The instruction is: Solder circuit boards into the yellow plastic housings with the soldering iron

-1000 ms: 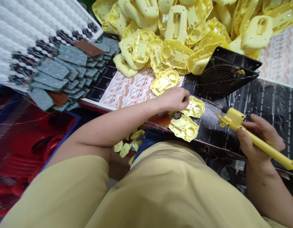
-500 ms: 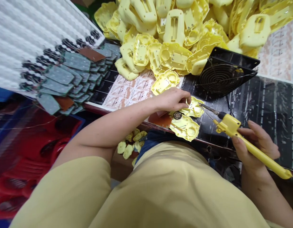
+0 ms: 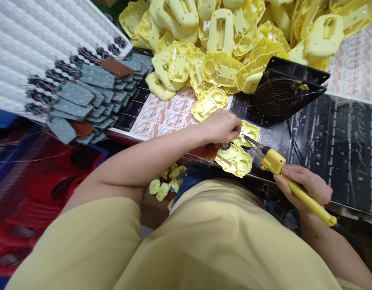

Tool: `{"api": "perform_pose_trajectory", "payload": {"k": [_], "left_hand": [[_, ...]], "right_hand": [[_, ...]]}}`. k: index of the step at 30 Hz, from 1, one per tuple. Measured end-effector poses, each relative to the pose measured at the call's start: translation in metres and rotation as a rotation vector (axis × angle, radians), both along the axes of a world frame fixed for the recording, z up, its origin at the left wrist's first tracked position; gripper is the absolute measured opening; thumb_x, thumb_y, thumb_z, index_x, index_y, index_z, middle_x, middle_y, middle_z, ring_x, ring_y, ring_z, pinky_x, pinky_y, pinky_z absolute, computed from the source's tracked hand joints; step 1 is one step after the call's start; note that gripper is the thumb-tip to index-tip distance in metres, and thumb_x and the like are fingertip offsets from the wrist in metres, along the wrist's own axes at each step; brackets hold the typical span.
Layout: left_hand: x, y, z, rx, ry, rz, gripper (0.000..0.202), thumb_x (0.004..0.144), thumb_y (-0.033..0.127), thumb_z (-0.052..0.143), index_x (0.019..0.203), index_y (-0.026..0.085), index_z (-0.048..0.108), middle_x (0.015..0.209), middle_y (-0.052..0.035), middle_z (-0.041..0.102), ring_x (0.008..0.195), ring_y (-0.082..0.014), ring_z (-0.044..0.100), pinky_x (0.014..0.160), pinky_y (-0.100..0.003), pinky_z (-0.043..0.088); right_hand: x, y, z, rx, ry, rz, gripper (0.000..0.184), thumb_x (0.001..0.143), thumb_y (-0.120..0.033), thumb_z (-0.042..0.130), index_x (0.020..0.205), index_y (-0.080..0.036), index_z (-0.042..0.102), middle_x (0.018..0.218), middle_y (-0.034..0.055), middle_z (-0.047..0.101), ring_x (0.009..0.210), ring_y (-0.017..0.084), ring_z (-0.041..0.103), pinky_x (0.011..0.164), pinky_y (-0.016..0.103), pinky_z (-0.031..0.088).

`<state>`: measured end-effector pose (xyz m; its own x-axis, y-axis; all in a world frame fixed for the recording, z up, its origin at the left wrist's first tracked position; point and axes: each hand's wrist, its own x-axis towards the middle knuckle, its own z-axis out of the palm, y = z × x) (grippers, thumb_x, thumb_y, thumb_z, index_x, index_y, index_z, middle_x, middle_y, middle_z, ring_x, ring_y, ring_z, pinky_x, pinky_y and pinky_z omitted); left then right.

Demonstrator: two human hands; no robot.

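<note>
My right hand (image 3: 308, 183) is wrapped round the yellow handle of a soldering gun (image 3: 275, 161) with a thin feed tube beside its tip. The tip reaches a yellow plastic shell half (image 3: 251, 129) at the table's edge. My left hand (image 3: 224, 125) is closed over the left side of that shell, fingertips pinched together; what they hold is too small or hidden to tell. Just in front lies another yellow shell half (image 3: 238, 161), with a small round black speaker-like part (image 3: 224, 146) at its upper left. A brown board (image 3: 205, 152) lies partly under my left wrist.
A black fan (image 3: 279, 94) stands behind the shells, its cable running down the table. Yellow shells (image 3: 222, 32) are heaped at the back. Stacked circuit boards (image 3: 75, 94) with black wired parts sit at left. Red plastic parts (image 3: 50, 189) fill a crate beside the table.
My right hand has moved left with the soldering gun, bringing its tip further into the shell, close to my left fingertips. My left fingers have curled in tighter.
</note>
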<state>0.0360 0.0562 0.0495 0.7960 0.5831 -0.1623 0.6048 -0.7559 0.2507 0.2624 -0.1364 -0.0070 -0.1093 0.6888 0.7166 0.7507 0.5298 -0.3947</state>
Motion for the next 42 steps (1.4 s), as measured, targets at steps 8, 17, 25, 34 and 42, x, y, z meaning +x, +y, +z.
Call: {"api": "perform_pose_trajectory", "payload": {"k": [8,17,25,34,42], "left_hand": [[0.004,-0.001,0.006,-0.016,0.040,0.024,0.029,0.086,0.015,0.059,0.100,0.020,0.084,0.095,-0.0052,0.082,0.094,-0.0226,0.075,0.088,-0.032,0.053],[0.006,-0.001,0.008,-0.063,0.047,0.049,0.027,0.086,0.015,0.061,0.101,0.019,0.084,0.097,-0.0059,0.081,0.100,-0.0238,0.074,0.091,-0.033,0.052],[0.004,0.001,0.005,-0.052,0.013,0.032,0.024,0.085,0.016,0.062,0.097,0.019,0.083,0.093,-0.0048,0.081,0.095,-0.0224,0.074,0.087,-0.032,0.051],[0.001,0.000,0.004,-0.053,0.002,0.022,0.025,0.084,0.016,0.061,0.097,0.020,0.083,0.093,-0.0053,0.079,0.093,-0.0227,0.073,0.088,-0.033,0.052],[-0.007,-0.009,-0.012,0.094,-0.175,-0.418,0.061,0.091,0.055,0.068,0.146,0.029,0.065,0.164,-0.0113,0.050,0.153,-0.0365,0.044,0.123,-0.054,0.036]], "right_hand": [[0.001,0.006,0.018,0.004,-0.132,0.062,0.024,0.081,-0.013,0.086,0.095,-0.022,0.070,0.085,-0.0005,0.079,0.068,0.014,0.076,0.058,0.021,0.061],[0.006,0.005,0.028,-0.029,-0.154,0.005,0.016,0.084,-0.016,0.082,0.090,-0.023,0.070,0.080,-0.0021,0.078,0.063,0.014,0.074,0.052,0.021,0.057],[0.009,0.002,0.003,0.165,-0.043,-0.166,0.039,0.079,-0.016,0.086,0.115,-0.020,0.075,0.092,0.0010,0.081,0.071,0.017,0.078,0.066,0.022,0.064],[0.013,-0.008,-0.008,0.220,0.101,-0.339,0.050,0.075,-0.026,0.091,0.122,-0.021,0.077,0.094,0.0056,0.081,0.067,0.021,0.077,0.061,0.028,0.062],[0.021,-0.013,-0.004,0.390,0.216,-0.422,0.040,0.080,-0.027,0.089,0.118,-0.023,0.080,0.090,0.0046,0.081,0.071,0.019,0.076,0.071,0.029,0.064]]}}
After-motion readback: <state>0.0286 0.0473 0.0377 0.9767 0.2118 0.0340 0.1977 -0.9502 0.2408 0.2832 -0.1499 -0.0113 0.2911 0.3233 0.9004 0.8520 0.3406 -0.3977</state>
